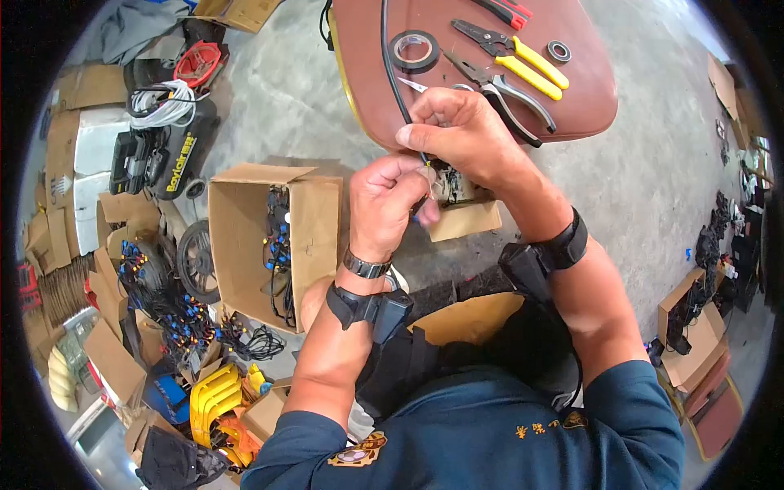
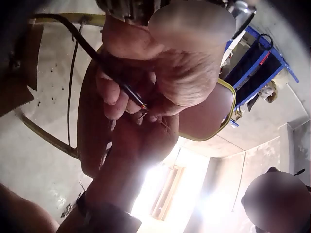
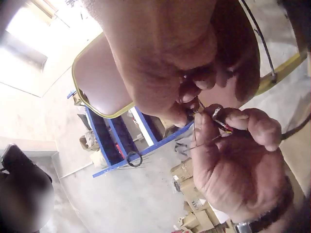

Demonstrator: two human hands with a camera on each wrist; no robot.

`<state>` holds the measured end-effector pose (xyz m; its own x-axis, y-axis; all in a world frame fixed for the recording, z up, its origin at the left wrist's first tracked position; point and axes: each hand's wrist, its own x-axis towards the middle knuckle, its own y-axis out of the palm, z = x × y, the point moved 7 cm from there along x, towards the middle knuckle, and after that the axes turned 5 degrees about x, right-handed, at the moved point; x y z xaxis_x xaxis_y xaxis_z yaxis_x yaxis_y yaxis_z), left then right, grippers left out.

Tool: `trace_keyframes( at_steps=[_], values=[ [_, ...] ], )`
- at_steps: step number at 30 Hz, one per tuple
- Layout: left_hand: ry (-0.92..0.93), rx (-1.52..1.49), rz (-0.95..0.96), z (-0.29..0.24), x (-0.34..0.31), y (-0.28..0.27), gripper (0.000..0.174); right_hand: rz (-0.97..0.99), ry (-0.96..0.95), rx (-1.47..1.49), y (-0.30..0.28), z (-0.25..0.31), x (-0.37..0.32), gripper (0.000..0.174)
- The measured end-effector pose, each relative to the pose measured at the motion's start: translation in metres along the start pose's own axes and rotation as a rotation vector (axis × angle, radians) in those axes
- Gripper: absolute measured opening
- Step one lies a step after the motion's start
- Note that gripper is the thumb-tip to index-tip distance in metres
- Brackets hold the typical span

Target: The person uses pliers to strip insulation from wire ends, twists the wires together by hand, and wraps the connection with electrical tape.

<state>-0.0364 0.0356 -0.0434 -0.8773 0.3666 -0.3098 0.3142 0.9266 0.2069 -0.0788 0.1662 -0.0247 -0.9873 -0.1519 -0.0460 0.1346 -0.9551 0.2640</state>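
Note:
A black cable (image 1: pixel 390 61) runs down over the brown seat to both hands. Its cut end, with thin coloured wires (image 3: pixel 226 129), lies between the fingers. The left hand (image 1: pixel 385 200) pinches the wires just below the cable's end. Against it, the right hand (image 1: pixel 465 135) has thumb and forefinger bent round the cable end. In the left wrist view the black cable (image 2: pixel 92 53) reaches the fingertips, where fine bare strands (image 2: pixel 164 125) stick out. The right wrist view shows the left hand (image 3: pixel 238 170) and right hand (image 3: pixel 165 63) meeting at the wires.
On the brown seat (image 1: pixel 474 16) lie black tape (image 1: pixel 414 51), yellow-handled strippers (image 1: pixel 531 73), grey pliers (image 1: pixel 498 86), a red-handled tool (image 1: pixel 508 11) and a bearing (image 1: pixel 559 51). An open carton (image 1: pixel 245 245) stands left, a smaller box (image 1: pixel 465 222) below the hands.

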Motion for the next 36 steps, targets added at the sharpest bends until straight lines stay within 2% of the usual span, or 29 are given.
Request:
trace_keyframes(
  at_steps=[3, 6, 11, 14, 23, 28, 33, 36],
  values=[
    [0.036, 0.006, -0.015, 0.002, 0.001, 0.000, 0.016, -0.053, 0.105, -0.103, -0.008, -0.001, 0.001, 0.019],
    [0.087, 0.005, 0.047, -0.002, 0.004, 0.000, 0.021, -0.080, 0.194, -0.041, -0.010, 0.000, -0.002, 0.022],
    [0.042, 0.040, 0.127, -0.002, 0.003, 0.004, 0.028, -0.102, 0.148, -0.133, -0.013, -0.002, -0.001, 0.026],
    [0.008, -0.084, 0.145, -0.001, 0.003, 0.010, 0.028, -0.090, 0.143, -0.133, -0.014, -0.006, 0.000, 0.027],
    [-0.143, -0.265, 0.183, 0.009, 0.002, 0.016, 0.020, -0.092, 0.163, -0.147, -0.014, 0.003, -0.006, 0.026],
    [-0.110, -0.245, 0.187, 0.011, 0.002, 0.014, 0.017, -0.065, 0.140, -0.107, -0.012, -0.002, -0.005, 0.028],
    [-0.051, -0.278, 0.194, 0.006, 0.002, 0.013, 0.017, 0.001, 0.185, -0.119, -0.009, 0.017, -0.014, 0.031],
    [-0.029, -0.287, 0.182, 0.002, 0.001, 0.013, 0.019, -0.046, 0.140, -0.024, -0.016, 0.021, -0.026, 0.025]
  ],
)
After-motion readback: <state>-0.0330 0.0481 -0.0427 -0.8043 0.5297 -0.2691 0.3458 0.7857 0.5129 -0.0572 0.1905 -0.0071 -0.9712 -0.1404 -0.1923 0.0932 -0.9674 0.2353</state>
